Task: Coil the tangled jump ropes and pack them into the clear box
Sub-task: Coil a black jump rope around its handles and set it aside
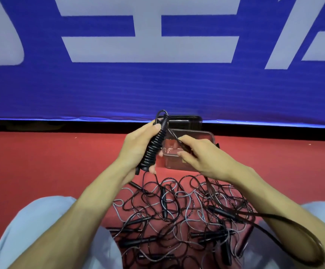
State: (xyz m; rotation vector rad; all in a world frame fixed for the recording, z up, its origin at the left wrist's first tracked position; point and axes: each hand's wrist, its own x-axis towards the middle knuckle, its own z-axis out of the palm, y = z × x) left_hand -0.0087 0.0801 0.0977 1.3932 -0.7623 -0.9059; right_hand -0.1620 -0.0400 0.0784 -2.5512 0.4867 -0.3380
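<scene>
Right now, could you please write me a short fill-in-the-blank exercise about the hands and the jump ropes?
The left hand grips a jump rope wound into a tight ____. The right hand pinches its loose strand, coloured ____. The tangled pile lies on a ____ floor.
Missing words: coil; black; red.

Your coiled rope is black, ribbed by tight turns; the tangled pile mixes black and pale grey cords on the red floor. The banner is blue with white characters.
</scene>
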